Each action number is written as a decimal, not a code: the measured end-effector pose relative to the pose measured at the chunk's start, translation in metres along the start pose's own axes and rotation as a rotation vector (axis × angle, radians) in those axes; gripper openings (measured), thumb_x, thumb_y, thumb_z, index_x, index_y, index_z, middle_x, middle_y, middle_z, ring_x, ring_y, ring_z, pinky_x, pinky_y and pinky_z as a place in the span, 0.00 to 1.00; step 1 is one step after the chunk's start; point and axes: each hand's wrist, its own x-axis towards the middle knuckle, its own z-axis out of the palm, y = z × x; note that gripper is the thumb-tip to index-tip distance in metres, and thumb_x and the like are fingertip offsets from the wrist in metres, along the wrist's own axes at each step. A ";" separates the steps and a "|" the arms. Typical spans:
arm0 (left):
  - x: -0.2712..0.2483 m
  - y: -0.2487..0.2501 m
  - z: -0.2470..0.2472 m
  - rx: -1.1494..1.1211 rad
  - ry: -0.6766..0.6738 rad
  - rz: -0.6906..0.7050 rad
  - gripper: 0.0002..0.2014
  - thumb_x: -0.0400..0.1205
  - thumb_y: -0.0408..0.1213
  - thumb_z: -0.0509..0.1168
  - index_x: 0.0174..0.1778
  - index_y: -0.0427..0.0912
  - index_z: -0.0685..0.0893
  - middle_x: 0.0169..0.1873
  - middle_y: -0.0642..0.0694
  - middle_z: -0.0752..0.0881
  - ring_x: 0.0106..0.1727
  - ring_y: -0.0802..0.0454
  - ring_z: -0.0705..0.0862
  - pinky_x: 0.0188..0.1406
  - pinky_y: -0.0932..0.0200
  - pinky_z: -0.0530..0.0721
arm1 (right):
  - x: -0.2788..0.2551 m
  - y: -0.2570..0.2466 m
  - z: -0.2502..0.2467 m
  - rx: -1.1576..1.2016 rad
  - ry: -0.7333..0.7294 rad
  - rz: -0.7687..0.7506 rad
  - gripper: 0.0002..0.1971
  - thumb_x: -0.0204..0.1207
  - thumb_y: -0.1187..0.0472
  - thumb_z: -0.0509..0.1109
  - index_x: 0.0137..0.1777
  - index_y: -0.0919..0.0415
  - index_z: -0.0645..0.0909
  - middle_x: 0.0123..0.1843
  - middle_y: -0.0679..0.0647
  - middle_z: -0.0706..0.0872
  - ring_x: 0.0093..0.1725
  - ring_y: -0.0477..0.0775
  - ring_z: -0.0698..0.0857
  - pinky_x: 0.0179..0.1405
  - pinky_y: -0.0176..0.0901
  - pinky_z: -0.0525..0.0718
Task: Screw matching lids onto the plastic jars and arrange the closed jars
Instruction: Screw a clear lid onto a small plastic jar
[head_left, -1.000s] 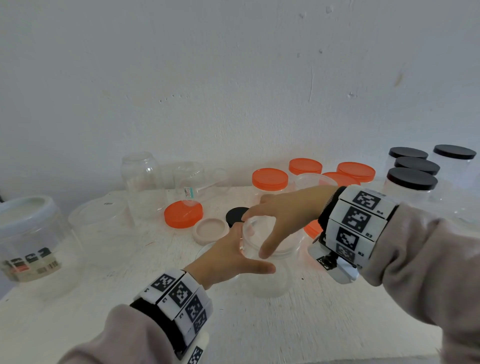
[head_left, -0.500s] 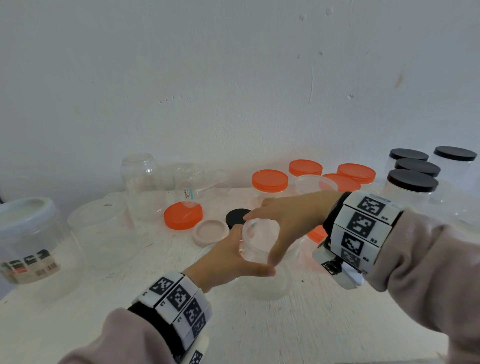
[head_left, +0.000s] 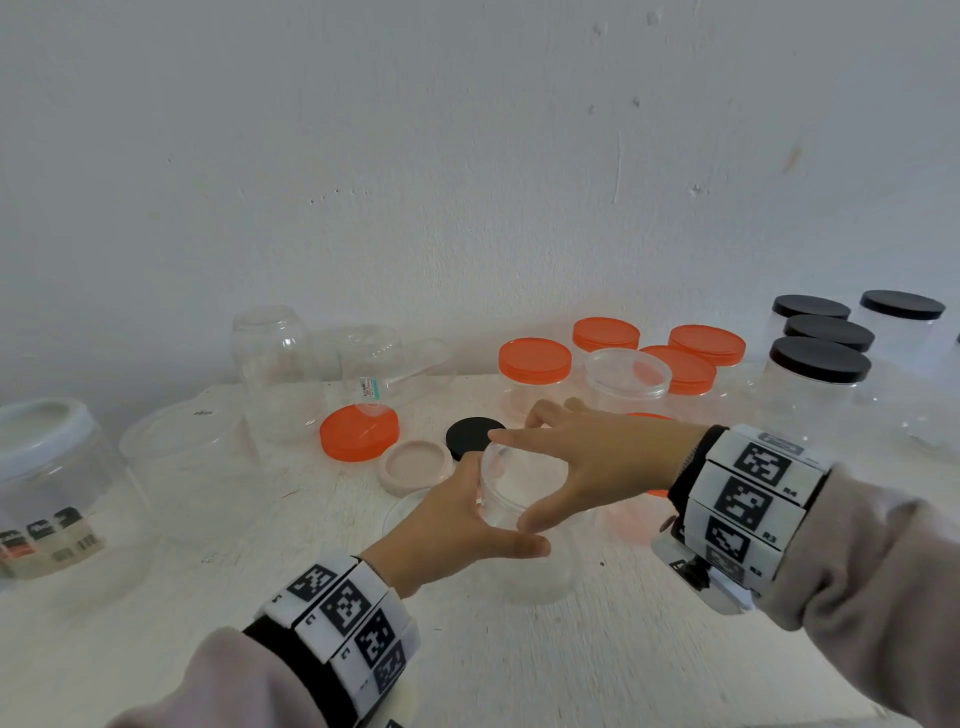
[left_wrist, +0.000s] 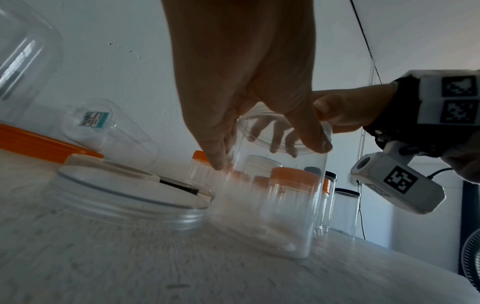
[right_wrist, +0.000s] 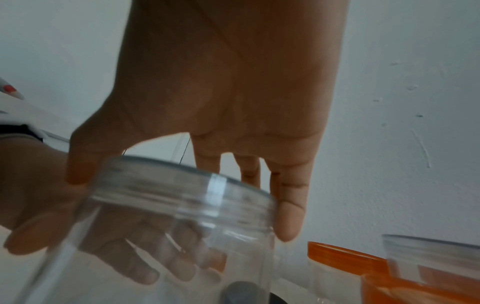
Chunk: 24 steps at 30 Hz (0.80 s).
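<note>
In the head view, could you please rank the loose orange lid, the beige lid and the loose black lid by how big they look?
1. Orange lid, clearly widest.
2. Beige lid.
3. Black lid, though the left hand hides part of it, so beige and black may be close.

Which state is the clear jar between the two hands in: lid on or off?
Lid on. A clear lid caps the clear jar; right hand grips it, left hand holds the jar.

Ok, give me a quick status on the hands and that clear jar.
Left hand grips clear jar, upright on table. Right hand fingers pinch clear lid at jar mouth. Loose clear lid beside jar, not blocking.
</note>
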 end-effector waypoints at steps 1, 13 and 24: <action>0.000 -0.001 0.000 0.000 0.000 0.003 0.52 0.58 0.59 0.82 0.75 0.66 0.59 0.54 0.82 0.66 0.55 0.80 0.68 0.44 0.77 0.67 | 0.000 0.000 0.001 0.002 0.010 -0.003 0.48 0.65 0.24 0.66 0.82 0.30 0.47 0.70 0.43 0.63 0.61 0.44 0.59 0.57 0.43 0.66; 0.004 0.020 -0.017 0.196 -0.196 0.042 0.34 0.70 0.46 0.79 0.57 0.76 0.62 0.47 0.93 0.69 0.52 0.92 0.68 0.43 0.89 0.69 | -0.001 0.004 0.009 0.061 0.093 -0.021 0.47 0.66 0.26 0.67 0.82 0.33 0.50 0.71 0.41 0.64 0.62 0.44 0.60 0.58 0.42 0.68; 0.080 0.026 -0.102 0.777 0.077 -0.043 0.36 0.78 0.42 0.71 0.80 0.44 0.63 0.78 0.46 0.67 0.74 0.50 0.69 0.67 0.61 0.68 | 0.009 0.016 0.017 0.109 0.074 -0.066 0.47 0.69 0.27 0.65 0.83 0.34 0.42 0.77 0.39 0.53 0.69 0.49 0.58 0.66 0.47 0.71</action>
